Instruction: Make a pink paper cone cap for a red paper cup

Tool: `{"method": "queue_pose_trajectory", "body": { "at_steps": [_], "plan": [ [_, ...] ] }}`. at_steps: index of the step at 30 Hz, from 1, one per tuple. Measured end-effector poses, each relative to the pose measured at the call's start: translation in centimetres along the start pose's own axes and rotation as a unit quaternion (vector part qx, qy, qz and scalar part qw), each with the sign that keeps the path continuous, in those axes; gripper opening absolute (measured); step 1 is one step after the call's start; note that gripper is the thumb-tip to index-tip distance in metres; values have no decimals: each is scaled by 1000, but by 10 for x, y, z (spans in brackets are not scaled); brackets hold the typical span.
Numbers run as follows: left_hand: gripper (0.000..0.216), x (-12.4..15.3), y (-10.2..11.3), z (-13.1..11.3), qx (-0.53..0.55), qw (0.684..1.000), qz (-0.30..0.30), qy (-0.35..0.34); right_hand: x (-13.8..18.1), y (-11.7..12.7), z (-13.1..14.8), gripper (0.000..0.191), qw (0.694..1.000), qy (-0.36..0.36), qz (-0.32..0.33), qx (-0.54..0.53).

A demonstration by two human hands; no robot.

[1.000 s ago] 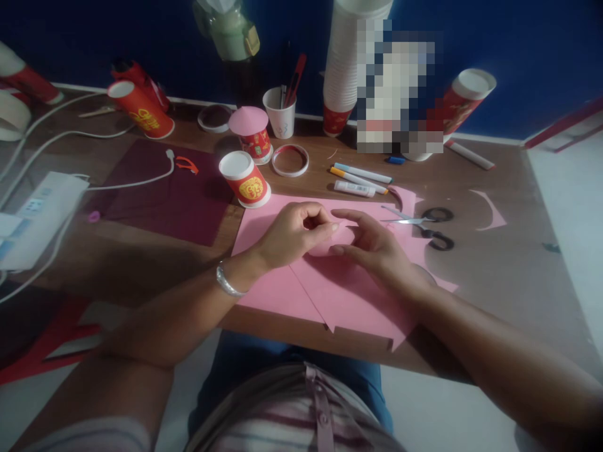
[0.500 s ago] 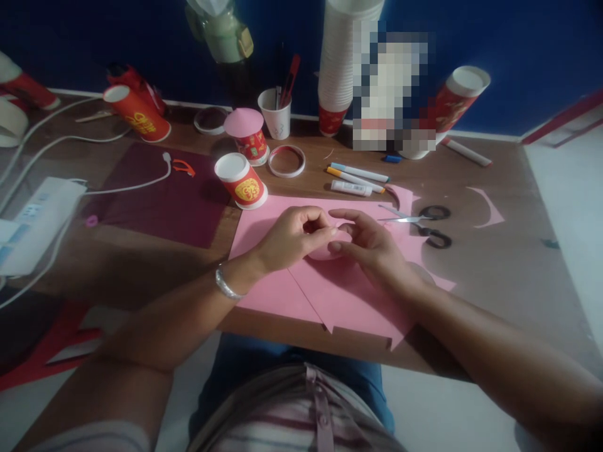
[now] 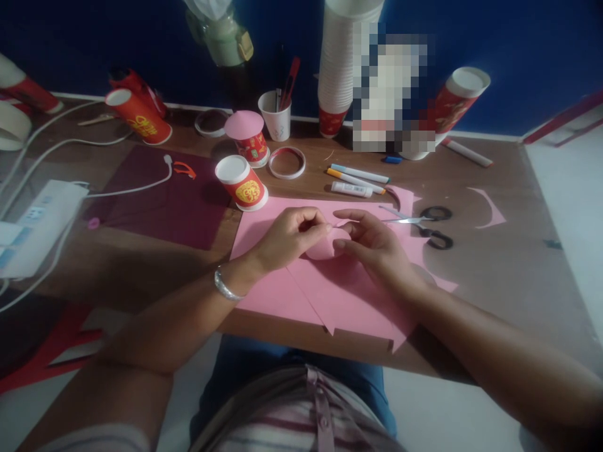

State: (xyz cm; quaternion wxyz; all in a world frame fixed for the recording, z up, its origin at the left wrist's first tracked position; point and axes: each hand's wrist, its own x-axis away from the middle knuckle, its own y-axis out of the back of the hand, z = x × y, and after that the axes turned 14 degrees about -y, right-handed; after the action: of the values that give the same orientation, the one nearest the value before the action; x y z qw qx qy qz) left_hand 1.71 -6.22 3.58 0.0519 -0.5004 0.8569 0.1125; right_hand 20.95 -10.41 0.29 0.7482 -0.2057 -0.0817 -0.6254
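Over the pink paper sheets [image 3: 282, 295], both hands hold a small curved piece of pink paper [image 3: 324, 247]. My left hand [image 3: 294, 238] pinches its upper edge between thumb and fingers. From the other side, my right hand [image 3: 372, 245] grips it with the thumb in front and fingers behind, the index finger lifted. Just right of that hand, scissors [image 3: 419, 221] with black handles lie spread on pink offcuts. Behind my left hand stands a red-and-white paper cup [image 3: 245, 185], and beyond it another red cup wears a pink paper cone [image 3: 244, 124].
Behind the sheets lie markers [image 3: 353, 179], a glue stick [image 3: 351, 189] and a tape roll [image 3: 287, 163]. A white cup [image 3: 276, 116] holds pens and a cutter. Tall stacked cups [image 3: 336, 69] stand against the wall. At left are a power strip [image 3: 42, 226] with cables and a dark red sheet [image 3: 160, 201].
My right hand has shifted slightly right and its fingertips have drawn a little away from my left fingers. More of the curved pink paper shows between them.
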Motion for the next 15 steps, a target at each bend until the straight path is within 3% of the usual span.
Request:
{"method": "queue_pose_trajectory", "body": {
  "at_steps": [6, 11, 15],
  "plan": [
    [26, 2, -2, -1, 63, 995, 35, 74, 1, 1, -2, 49, 1000, 24, -4, 15],
    [27, 2, 0, 1, 2, 999, 35, 36, 1, 2, -4, 50, 999, 28, -7, 46],
    [17, 3, 3, 2, 37, 997, 52, 46, 1, 2, -4, 48, 999, 30, -8, 42]
  ]
}}
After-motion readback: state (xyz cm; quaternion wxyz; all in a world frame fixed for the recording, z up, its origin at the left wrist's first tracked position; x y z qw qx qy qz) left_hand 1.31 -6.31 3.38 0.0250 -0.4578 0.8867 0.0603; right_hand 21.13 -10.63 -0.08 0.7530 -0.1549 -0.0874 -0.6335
